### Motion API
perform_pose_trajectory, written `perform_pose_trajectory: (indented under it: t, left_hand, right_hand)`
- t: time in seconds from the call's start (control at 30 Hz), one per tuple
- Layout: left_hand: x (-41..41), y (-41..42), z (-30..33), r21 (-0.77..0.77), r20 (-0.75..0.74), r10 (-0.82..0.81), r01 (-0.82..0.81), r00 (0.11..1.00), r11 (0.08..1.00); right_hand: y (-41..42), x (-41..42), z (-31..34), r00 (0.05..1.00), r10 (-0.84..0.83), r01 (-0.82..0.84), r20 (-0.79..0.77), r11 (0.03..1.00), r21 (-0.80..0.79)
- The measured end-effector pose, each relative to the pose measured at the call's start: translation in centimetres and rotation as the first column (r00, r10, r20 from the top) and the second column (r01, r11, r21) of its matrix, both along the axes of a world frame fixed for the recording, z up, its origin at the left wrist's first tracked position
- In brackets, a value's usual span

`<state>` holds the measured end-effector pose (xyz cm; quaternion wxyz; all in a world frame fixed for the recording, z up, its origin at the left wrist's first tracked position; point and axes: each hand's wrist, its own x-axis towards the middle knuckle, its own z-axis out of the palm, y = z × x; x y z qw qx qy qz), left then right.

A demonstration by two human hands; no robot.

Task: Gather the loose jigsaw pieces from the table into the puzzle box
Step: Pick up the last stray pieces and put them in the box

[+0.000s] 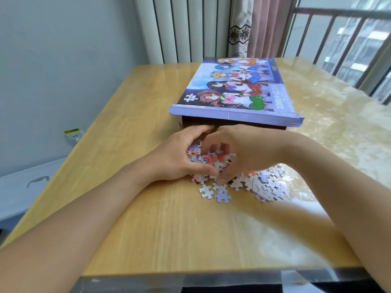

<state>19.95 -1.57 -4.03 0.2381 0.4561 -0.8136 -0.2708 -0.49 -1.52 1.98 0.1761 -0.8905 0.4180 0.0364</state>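
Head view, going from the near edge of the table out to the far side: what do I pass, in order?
Bare table → two stray jigsaw pieces → both hands cupped round the pile of pieces, left hand and right hand → puzzle box → curtain.

Purple puzzle box (232, 89) printed with bright cartoon figures, white, lilac and orange jigsaw pieces (262, 185), pale yellow wood-grain table (131, 115), pink curtain (264, 24) with black lace flowers.
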Motion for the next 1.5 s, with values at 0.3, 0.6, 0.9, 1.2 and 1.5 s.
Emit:
perform_pose_trajectory:
  t: [0.3,0.6,0.9,1.2,1.5]
  left_hand:
    - [-0.5,-0.2,-0.1,-0.015,-0.197,0.068,-0.073,0.978,0.997]
    - [-2.8,1.4,1.9,0.392,-0.662,0.398,-0.159,0.635,0.906]
    - [-4.0,1.6,2.9,0.625,-0.733,0.541,0.096,0.412,0.774]
    - [-3.4,1.3,3.0,0.722,-0.628,0.777,0.336,-0.051,0.605]
    - [-3.1,2.0,3.3,0.735,-0.632,0.775,0.312,-0.008,0.602]
  right_hand:
    - [-1.0,-0.7,-0.5,0.984,-0.068,0.069,0.164,0.998,-0.001]
    - [-0.8,-1.1,0.2,0.811,-0.296,0.150,0.505,0.939,0.308]
    - [-0.1,1.3,0.1,0.431,-0.376,0.055,0.820,0.918,0.392]
    - [-1.0,4.3,-2.6,0.782,-0.018,0.202,0.623,0.953,-0.227]
    - [-0.2,-0.2,1.4,0.936,0.023,0.186,0.351,0.814,-0.550]
